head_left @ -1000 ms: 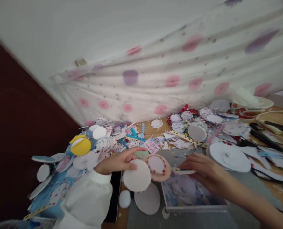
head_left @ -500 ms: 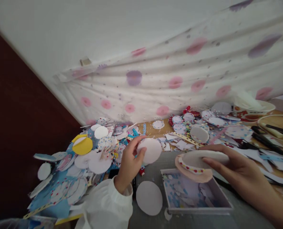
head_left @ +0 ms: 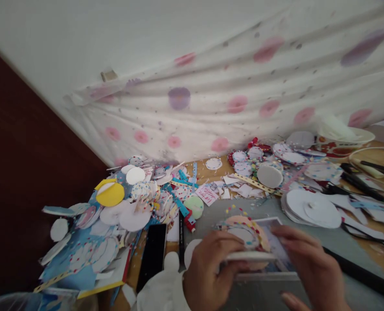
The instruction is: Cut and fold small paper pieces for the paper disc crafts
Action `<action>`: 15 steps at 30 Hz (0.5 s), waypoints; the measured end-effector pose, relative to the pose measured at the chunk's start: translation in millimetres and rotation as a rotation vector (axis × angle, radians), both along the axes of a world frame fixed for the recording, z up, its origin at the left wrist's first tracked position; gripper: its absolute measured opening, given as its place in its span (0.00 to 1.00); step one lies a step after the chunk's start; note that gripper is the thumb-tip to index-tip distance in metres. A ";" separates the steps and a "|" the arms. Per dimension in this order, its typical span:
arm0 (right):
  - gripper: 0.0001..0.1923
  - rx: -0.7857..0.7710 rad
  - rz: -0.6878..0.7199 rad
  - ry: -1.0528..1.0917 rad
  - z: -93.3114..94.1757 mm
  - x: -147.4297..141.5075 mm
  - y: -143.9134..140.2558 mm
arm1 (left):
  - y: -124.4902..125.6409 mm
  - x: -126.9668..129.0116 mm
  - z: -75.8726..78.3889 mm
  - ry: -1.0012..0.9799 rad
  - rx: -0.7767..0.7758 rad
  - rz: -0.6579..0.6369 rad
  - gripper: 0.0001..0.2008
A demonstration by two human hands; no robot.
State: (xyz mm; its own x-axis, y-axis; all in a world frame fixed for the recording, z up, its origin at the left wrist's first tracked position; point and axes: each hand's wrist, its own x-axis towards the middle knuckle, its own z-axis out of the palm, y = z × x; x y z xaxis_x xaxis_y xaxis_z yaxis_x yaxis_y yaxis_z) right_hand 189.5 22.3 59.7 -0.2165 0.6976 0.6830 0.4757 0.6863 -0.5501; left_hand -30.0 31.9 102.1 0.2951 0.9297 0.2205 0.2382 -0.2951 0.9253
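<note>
My left hand (head_left: 211, 265) pinches a stack of round paper discs over the shallow white tray (head_left: 287, 275). A white disc (head_left: 252, 256) faces me edge-on, and behind it shows a peach disc (head_left: 261, 232) with coloured dots along its rim. My right hand (head_left: 311, 263) hovers just right of the stack, its fingers apart and slightly blurred, holding nothing I can see. Partly behind my left hand, a white disc (head_left: 191, 252) lies on the grey mat (head_left: 266, 210).
Heaps of paper discs (head_left: 135, 214) cover the left side, beside a black phone (head_left: 152, 250). A pile of white discs (head_left: 311, 208) stands at right, near a black bar (head_left: 360, 270). Paper scraps (head_left: 240, 188) and a bowl (head_left: 344, 142) are at the back.
The dotted disc stack has passed from my right hand to my left, which has moved right and down towards the tray. My right hand has let go and opened.
</note>
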 end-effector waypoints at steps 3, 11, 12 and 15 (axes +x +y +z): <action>0.44 -0.036 -0.032 -0.121 -13.6 0.0 5.4 | 3.9 -7.3 -8.4 -0.229 -0.085 0.299 0.11; 0.22 -0.127 0.085 -0.230 -37.2 7.7 33.1 | 23.5 -38.5 8.2 -0.577 -0.244 0.616 0.24; 0.21 -0.100 0.076 -0.207 -34.9 13.2 32.6 | 26.2 -46.5 16.0 -0.597 -0.230 0.672 0.25; 0.15 -0.072 0.016 -0.100 -23.6 24.8 26.4 | 31.4 -71.3 38.7 -0.585 -0.192 0.748 0.25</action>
State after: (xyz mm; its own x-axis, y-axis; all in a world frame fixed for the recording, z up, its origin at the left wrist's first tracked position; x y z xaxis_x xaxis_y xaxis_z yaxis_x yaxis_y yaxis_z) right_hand 214.3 48.7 36.1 -0.2923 0.7398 0.6060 0.5200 0.6547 -0.5485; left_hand -101.3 63.3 140.8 -0.4960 0.8678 -0.0305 -0.2107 -0.0862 0.9737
